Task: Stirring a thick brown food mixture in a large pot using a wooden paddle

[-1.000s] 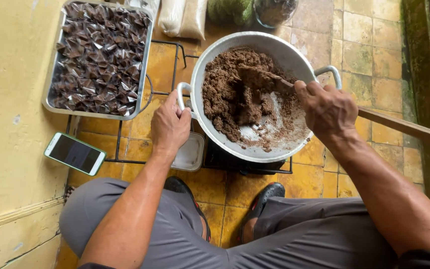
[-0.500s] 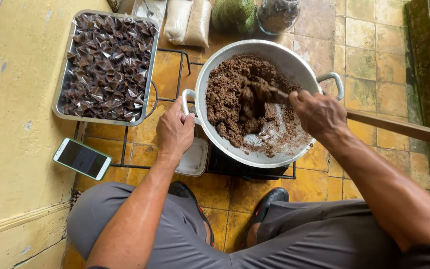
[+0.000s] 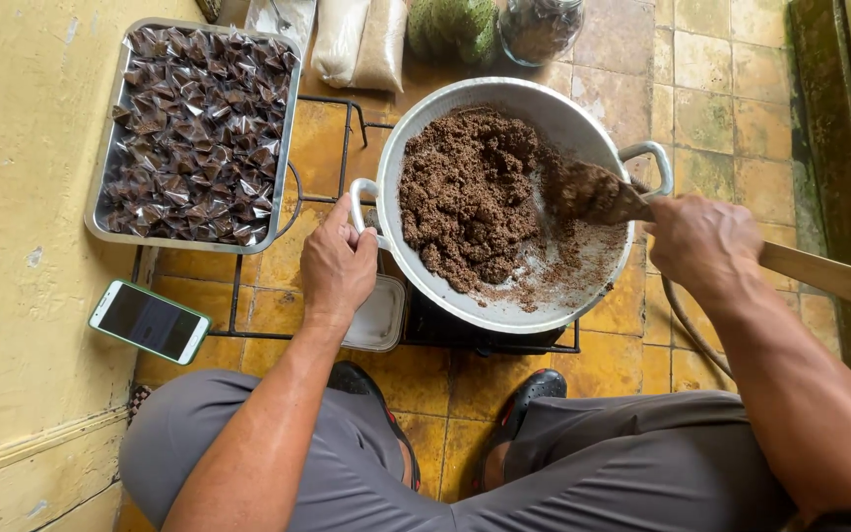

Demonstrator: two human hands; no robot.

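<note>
Metal pot (image 3: 563,118) between hands: left (image 3: 337,266) clamped on handle (image 3: 361,202), right (image 3: 703,241) on paddle (image 3: 603,195).

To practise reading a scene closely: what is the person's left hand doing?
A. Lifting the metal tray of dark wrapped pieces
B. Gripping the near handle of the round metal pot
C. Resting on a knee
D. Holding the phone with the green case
B: the left hand is closed on the looped side handle of the round metal pot of brown crumbly mixture.

1 pan (image 3: 583,128), 1 paddle (image 3: 642,212), 1 tray (image 3: 110,167), 1 phone (image 3: 150,321), 2 bags (image 3: 361,39), 1 jar (image 3: 541,25)
</note>
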